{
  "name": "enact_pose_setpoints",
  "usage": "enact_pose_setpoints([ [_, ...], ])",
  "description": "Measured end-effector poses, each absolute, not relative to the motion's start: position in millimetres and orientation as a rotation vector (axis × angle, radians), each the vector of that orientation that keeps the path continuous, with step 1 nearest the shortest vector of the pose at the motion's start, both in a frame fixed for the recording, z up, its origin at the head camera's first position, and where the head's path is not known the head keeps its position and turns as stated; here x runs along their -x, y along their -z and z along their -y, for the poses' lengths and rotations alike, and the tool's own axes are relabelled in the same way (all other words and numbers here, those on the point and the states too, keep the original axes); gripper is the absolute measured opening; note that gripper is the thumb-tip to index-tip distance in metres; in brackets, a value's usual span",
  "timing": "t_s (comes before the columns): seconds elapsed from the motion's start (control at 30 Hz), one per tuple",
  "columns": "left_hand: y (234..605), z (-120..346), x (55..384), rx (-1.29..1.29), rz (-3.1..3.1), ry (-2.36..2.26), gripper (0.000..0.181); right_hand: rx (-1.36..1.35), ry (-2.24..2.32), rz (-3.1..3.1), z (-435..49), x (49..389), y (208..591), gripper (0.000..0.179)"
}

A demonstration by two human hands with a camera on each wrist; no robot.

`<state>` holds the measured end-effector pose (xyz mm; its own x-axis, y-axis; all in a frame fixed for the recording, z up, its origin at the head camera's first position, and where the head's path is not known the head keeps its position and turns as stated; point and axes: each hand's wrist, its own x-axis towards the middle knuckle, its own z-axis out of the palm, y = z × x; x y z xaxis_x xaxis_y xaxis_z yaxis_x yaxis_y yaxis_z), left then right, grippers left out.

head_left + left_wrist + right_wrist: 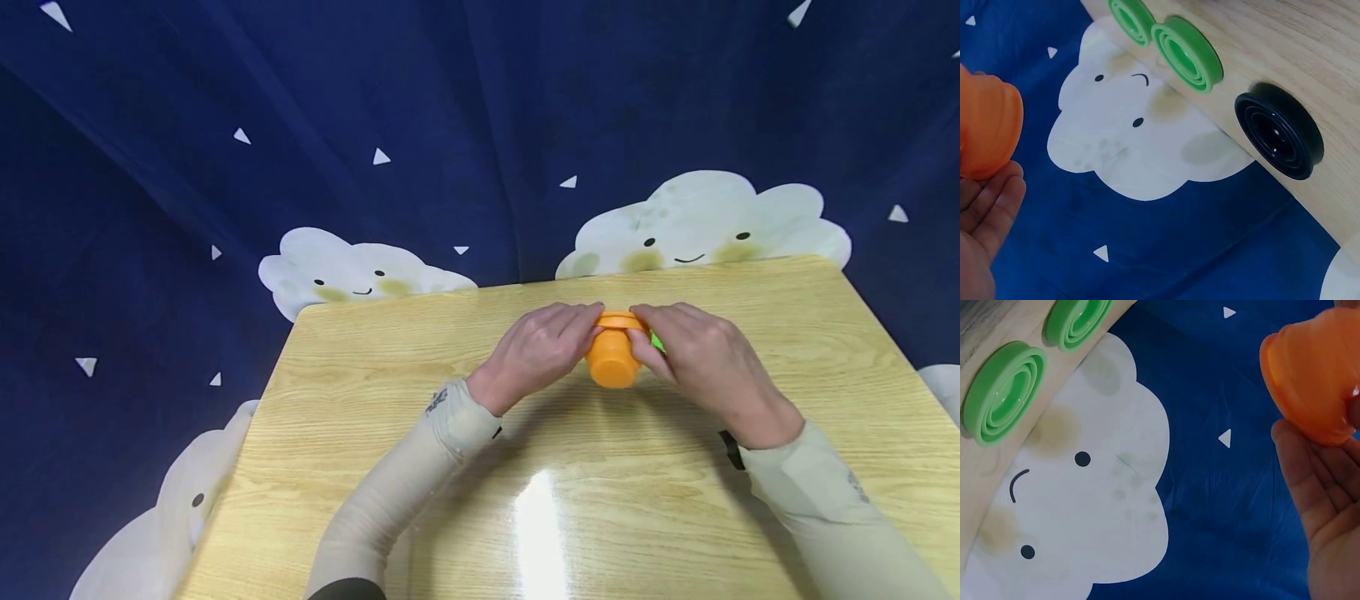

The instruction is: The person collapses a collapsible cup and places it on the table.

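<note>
An orange collapsible cup, drawn out into stepped rings, is held between both hands above the table. My left hand pinches its rim from the left, and my right hand grips the rim from the right, thumb below. In the left wrist view the left fingers lie along the cup's side. The right wrist view shows the right fingers against the cup. A black flattened collapsible cup and a green flattened one rest on the table. The right hand mostly hides the green in the head view.
Another green flattened cup lies beside the first, near the table's far edge. The wood-grain table carries a bright glare patch. Behind it hangs a dark blue curtain with white clouds and small triangles.
</note>
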<state>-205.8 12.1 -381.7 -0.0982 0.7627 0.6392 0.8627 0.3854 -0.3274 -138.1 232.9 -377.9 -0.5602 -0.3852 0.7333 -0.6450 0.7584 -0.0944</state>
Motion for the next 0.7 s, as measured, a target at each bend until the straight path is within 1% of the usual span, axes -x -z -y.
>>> enact_pose_setpoints([
  [0.17, 381, -16, 203, 1.346, 1.891, 0.180, 0.024, -0.787, -0.355, 2.171, -228, 140, 384, 0.045],
  [0.23, 381, -18, 201, 1.328, 1.949, 0.293, 0.023, -0.772, -0.349, 2.168, -226, 141, 387, 0.043],
  [0.27, 381, -19, 200, 1.327, 1.991, 0.394, 0.024, -0.757, -0.377, 2.172, -226, 141, 388, 0.041],
  [0.33, 380, -21, 199, 1.340, 2.092, 0.689, 0.024, -0.708, -0.483, 2.197, -224, 140, 389, 0.031],
  [0.4, 380, -21, 198, 1.362, 2.157, 1.106, 0.023, -0.625, -0.630, 2.231, -222, 138, 389, 0.022],
  [0.43, 381, -20, 197, 1.371, 2.163, 1.325, 0.023, -0.579, -0.709, 2.243, -221, 138, 389, 0.022],
  [0.57, 384, -16, 191, 1.360, 2.115, 1.999, 0.020, -0.376, -0.974, 2.266, -221, 137, 387, 0.036],
  [0.63, 384, -15, 186, 1.340, 2.067, 2.165, 0.022, -0.306, -1.063, 2.268, -222, 137, 386, 0.037],
  [0.7, 381, -17, 181, 1.321, 2.033, 2.201, 0.024, -0.267, -1.114, 2.272, -223, 138, 385, 0.036],
])
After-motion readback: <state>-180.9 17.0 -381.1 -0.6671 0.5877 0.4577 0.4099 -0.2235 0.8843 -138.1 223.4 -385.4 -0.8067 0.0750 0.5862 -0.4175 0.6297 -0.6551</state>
